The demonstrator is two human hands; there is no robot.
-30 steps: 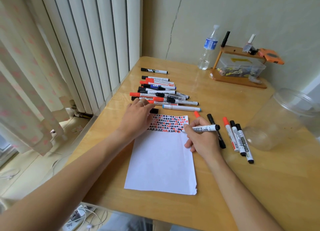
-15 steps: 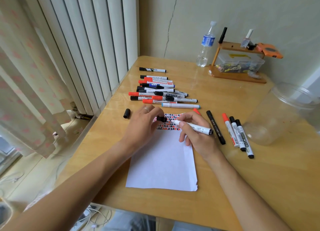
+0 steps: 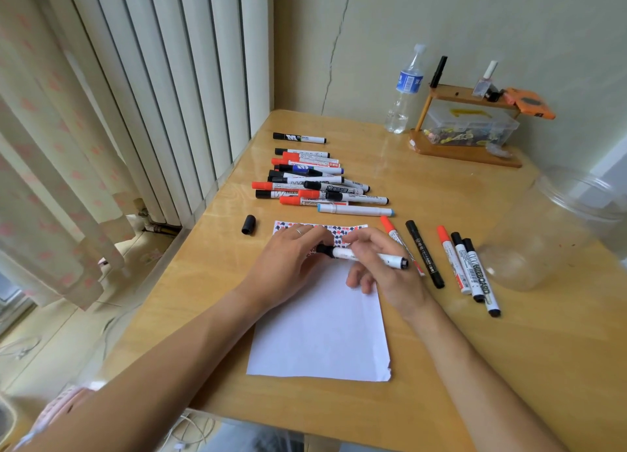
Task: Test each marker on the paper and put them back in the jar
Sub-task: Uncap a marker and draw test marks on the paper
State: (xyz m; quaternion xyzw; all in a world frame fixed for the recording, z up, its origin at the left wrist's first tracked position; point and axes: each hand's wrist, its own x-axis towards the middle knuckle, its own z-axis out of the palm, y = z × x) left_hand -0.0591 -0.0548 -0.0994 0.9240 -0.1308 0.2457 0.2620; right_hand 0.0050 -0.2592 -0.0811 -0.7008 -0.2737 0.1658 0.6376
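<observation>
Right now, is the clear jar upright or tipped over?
Tipped: the jar lies on its side on the table, mouth towards the wall, apparently empty.

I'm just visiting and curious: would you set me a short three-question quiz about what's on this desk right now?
1. True or false: the clear jar lies on its side with no markers visible inside.
2. Which hand grips the white barrel of the marker held over the paper?
A. left hand
B. right hand
3. Fill in: a loose black cap lies on the table to the ___ of the paper.

Key: 1 true. 2 B; the left hand is at the marker's black cap end. 3 left.
</observation>
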